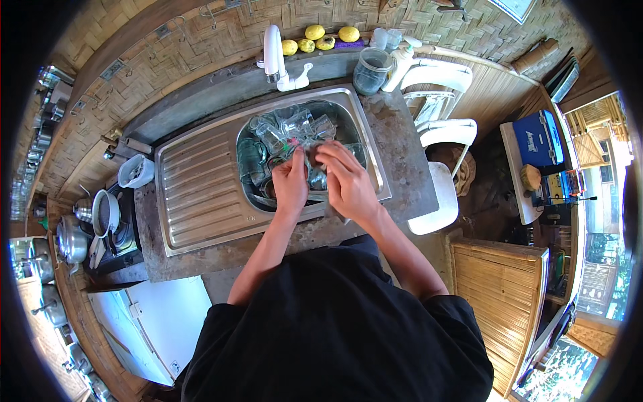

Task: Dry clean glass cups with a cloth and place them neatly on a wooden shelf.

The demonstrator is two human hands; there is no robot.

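Note:
Over the basin of a stainless steel sink (196, 176), both of my hands are close together. My left hand (291, 186), thumb raised, grips a clear drinking glass (287, 149) with green and pink marks on it. My right hand (349, 183) has its fingers curled beside that glass; whether it holds anything is hidden. Behind and around them, several clear glasses (296, 122) lie jumbled in the basin. Clear glass mugs (249, 156) are at its left side. A white faucet (274, 55) stands behind the basin, its spout away from my hands.
A ribbed drainboard (201, 191) extends left. Yellow fruits (315, 32) and a purple sponge (349, 44) rest on the back ledge. A plastic tub (372, 70) and white pump bottle (401, 65) stand behind right. A white container (136, 171) and pan (105, 213) are left; white chairs (437, 196) right.

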